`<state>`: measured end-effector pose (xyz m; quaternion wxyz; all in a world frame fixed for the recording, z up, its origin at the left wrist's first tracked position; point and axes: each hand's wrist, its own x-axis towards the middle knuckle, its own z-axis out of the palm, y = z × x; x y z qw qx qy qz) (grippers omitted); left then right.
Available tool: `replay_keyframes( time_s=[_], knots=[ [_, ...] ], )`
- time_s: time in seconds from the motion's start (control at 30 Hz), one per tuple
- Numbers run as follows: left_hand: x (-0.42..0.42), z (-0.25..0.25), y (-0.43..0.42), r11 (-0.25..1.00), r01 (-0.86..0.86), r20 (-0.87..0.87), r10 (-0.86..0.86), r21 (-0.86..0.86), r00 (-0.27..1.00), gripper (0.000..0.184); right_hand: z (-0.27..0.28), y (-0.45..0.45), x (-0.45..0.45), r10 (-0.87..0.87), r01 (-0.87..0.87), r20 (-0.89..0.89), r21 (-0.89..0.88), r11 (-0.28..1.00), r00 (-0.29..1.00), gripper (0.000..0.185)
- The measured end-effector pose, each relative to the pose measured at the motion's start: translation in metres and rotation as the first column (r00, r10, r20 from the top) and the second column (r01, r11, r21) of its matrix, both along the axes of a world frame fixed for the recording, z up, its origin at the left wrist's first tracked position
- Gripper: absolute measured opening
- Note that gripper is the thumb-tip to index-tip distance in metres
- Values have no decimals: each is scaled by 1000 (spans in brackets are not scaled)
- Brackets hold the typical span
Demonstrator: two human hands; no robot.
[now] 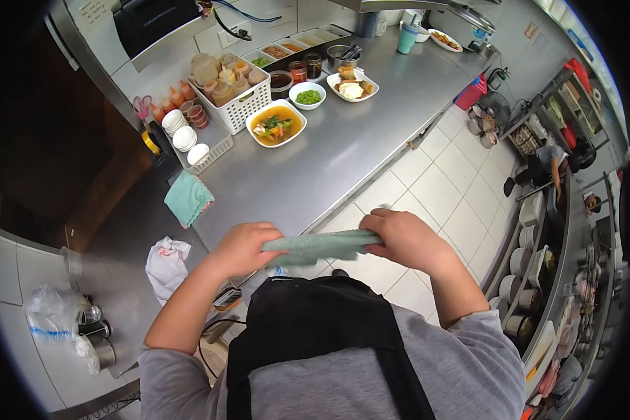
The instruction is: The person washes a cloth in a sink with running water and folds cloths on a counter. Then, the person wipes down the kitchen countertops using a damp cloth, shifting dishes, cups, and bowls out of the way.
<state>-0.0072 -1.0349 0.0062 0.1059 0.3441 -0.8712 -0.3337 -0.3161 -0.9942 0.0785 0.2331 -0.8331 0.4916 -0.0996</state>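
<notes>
A green cloth [320, 245] is stretched between my two hands in front of my apron. My left hand [246, 243] is closed round its left end, and my right hand [399, 238] grips the right end. The cloth looks folded or rolled lengthwise, its lower edge slightly blurred. Beyond my hands lies the steel counter [273, 182]. On it, a white bowl of orange soup with greens [276, 123] stands nearest, with a small bowl of chopped green herbs [306, 96] and a dish of food topped with white sauce [353, 85] farther along.
A second green cloth [188, 199] hangs over the counter's left corner, near a crumpled white cloth [167, 269]. A white basket of squeeze bottles [239, 108] stands at the wall. Shelves with stacked plates [519, 260] line the right side. Another person [544, 164] bends there, beyond the tiled floor [437, 183].
</notes>
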Motion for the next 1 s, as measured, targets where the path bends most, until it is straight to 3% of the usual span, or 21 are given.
replay_keyframes(
  time_s=[0.03,0.1,0.2,0.27,0.33,0.37,0.4,0.43,0.5,0.53,0.6,0.67,0.7,0.73,0.77,0.8,0.83,0.87,0.9,0.93,1.0],
  knots=[
    [2,10,5,996,-43,-95,36,-77,995,18,1,0,-7,49,-47,-138,16,999,989,19],
    [11,21,7,986,-86,-193,57,-146,980,16,14,-3,-20,58,-52,-79,82,995,995,18],
    [24,35,6,990,-131,-67,134,47,989,18,27,-10,-41,11,-34,89,260,965,996,17],
    [27,49,11,901,-337,-115,378,272,918,21,16,-19,-53,-66,-102,509,296,950,858,20],
    [45,33,7,913,-265,-259,350,310,900,25,-2,-32,-58,-185,-158,636,442,883,749,35],
    [46,31,8,876,-218,-455,419,431,786,28,-16,-40,-53,-297,-292,854,441,849,426,43],
    [49,28,7,835,-139,-609,492,533,622,32,-33,-46,-47,-405,-417,914,383,824,40,51],
    [57,19,4,802,-112,-585,516,587,626,37,-52,-50,-40,-408,-419,912,386,822,41,51],
    [67,-7,-1,765,-197,-517,577,613,632,34,-97,-51,-24,-831,-659,550,597,458,-79,59],
    [74,-19,-2,724,-280,-447,634,631,631,31,-117,-47,-16,-822,-592,566,683,428,57,48],
    [94,-40,-7,707,-393,-350,661,588,664,25,-145,-45,-6,-748,-346,633,760,550,200,36],
    [111,-61,-6,688,-587,-150,694,428,704,20,-159,-66,-4,-723,-340,648,753,563,238,26],
    [113,-68,-4,665,-604,-136,714,439,687,20,-156,-78,5,-751,-371,642,742,559,154,23],
    [108,-73,-3,632,-756,-164,775,170,611,20,-168,-96,6,-742,-394,663,712,582,102,26],
    [100,-77,-1,531,-840,-214,813,-111,542,19,-173,-110,14,-719,-111,680,733,671,145,28],
    [92,-82,4,524,-845,-209,819,-107,534,19,-177,-116,20,-699,181,688,675,715,195,31],
    [81,-86,7,558,-763,-262,722,-326,640,20,-182,-116,25,-700,177,686,677,714,197,31],
    [69,-90,8,547,-644,-281,604,-535,746,21,-187,-117,29,-597,405,682,447,797,422,34],
    [56,-100,11,656,-604,-259,551,-454,793,22,-192,-117,33,-513,543,585,143,828,628,38],
    [43,-111,14,752,-548,-244,491,-365,836,23,-202,-114,37,-517,549,587,143,823,623,38],
    [22,-118,7,878,-374,-162,340,-299,926,25,-220,-100,45,-312,454,570,-123,883,761,37]
  ],
)
